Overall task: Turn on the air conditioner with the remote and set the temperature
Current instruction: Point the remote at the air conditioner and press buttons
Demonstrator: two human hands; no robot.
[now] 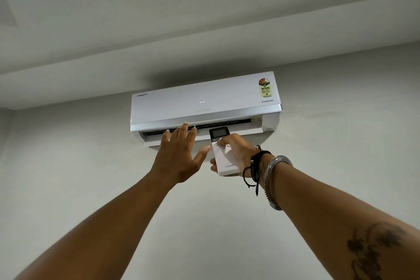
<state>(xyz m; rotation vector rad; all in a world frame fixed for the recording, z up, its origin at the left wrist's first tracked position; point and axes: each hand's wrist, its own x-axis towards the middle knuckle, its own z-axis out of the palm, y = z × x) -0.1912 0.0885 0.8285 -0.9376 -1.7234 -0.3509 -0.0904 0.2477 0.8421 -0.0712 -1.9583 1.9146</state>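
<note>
Item: air conditioner [204,102], white wall unit, mounted high on the far wall just under the ceiling. I note two small lights on its front panel and the lower louvre standing open, showing a dark slot. From this I judge the unit is already powered on, though I cannot read any temperature figure on the panel.

Item: remote [223,152], white body with a dark screen end, held up just below the unit and pointed at it. The screen is too small for me to read.

Item: right hand [238,154], wrapped around the remote from the right side, fingers closed behind its body, thumb [223,142] pressed on the button area just below the screen. Which button it covers I cannot tell. The wrist carries a black cord band [254,166] and a metal bangle [276,177].

Item: left hand [179,154], open and empty, fingers [181,130] spread and raised toward the louvre, close to it; whether they touch it I cannot tell. I judge it to be feeling for airflow.

Status: switching on appears done. Setting the temperature appears in progress or pending; I cannot confirm any setting. Remaining: press the temperature keys and check the reading.
</note>
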